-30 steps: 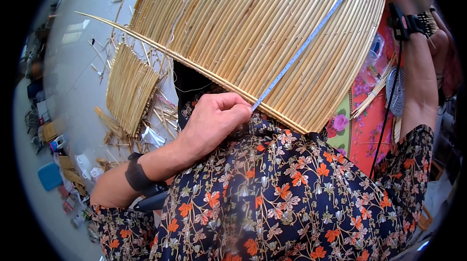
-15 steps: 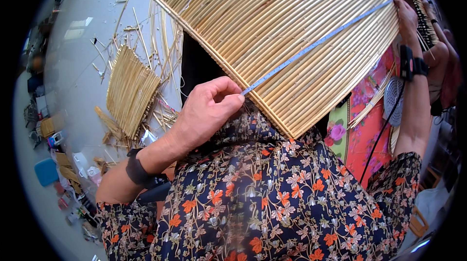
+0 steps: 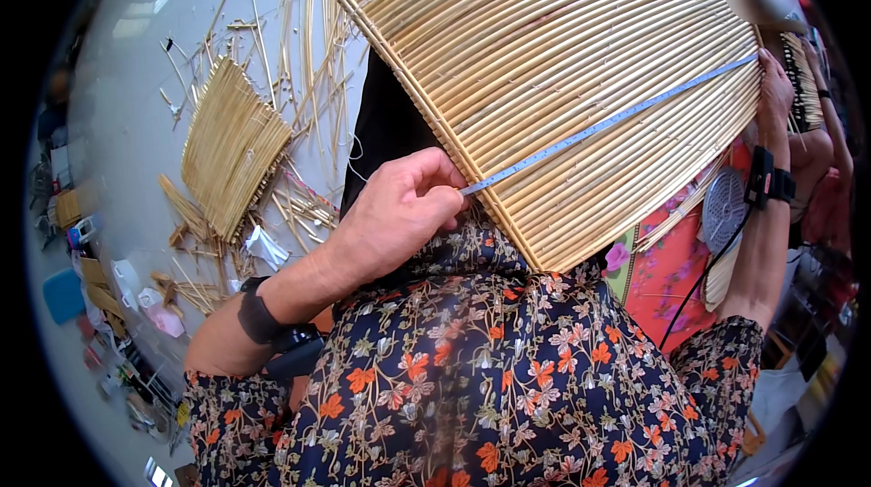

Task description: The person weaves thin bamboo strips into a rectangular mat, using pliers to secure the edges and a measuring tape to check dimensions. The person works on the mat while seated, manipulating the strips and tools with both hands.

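A large mat of pale bound reeds lies slanted over my lap, a light blue tape measure stretched across its lengths of reed. At its lower left border, my left hand is closed, pinching the tape's end between thumb and forefinger. My right hand is at the far right edge, fingers closed over the mat's border where the tape reaches; part of them is hidden. A dark device is strapped to each of my wrists.
A smaller reed panel and scattered offcuts lie on a pale surface at left. Reed sticks and a round pale perforated object rest on red floral cloth at right. Another person's bare arm shows at the far right.
The mat has turned, with the tape now at a flatter angle and its border steeper. My right hand has moved down into clearer view; my left hand still pinches the tape.
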A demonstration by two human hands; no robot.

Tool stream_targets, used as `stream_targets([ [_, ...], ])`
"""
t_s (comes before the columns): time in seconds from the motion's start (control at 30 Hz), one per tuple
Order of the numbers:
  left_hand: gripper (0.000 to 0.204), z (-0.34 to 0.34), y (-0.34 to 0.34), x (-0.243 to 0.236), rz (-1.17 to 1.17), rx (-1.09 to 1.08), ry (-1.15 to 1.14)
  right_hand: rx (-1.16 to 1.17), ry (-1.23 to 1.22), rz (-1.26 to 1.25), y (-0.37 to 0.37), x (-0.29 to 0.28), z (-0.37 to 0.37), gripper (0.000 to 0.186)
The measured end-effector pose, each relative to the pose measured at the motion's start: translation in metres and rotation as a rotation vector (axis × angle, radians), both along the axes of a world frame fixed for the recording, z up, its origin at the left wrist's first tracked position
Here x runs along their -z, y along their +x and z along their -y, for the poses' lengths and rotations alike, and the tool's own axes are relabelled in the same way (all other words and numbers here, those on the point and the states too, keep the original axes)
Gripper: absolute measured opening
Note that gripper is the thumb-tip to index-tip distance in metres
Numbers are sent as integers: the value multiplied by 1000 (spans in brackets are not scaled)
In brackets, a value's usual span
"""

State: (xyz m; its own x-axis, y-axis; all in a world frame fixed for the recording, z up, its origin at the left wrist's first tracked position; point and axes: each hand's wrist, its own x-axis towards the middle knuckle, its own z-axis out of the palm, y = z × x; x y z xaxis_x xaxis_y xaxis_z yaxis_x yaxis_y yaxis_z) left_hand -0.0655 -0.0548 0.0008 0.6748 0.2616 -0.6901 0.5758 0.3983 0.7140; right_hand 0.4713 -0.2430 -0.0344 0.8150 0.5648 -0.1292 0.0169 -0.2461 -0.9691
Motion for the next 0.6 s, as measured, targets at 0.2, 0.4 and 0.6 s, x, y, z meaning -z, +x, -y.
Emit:
stream_targets([
  [0.2, 29, 0, -1, -8, -74, 95, 129, 103, -102, 50, 30, 24, 5, 28],
  [0.4, 32, 4, -2, -10, 3, 103, 233, 130, -125, 35, 43, 25, 13, 29],
  [0.6, 24, 4, -8, -6, 0, 189, 191, 113, -80, -26, 44, 26, 14, 27],
])
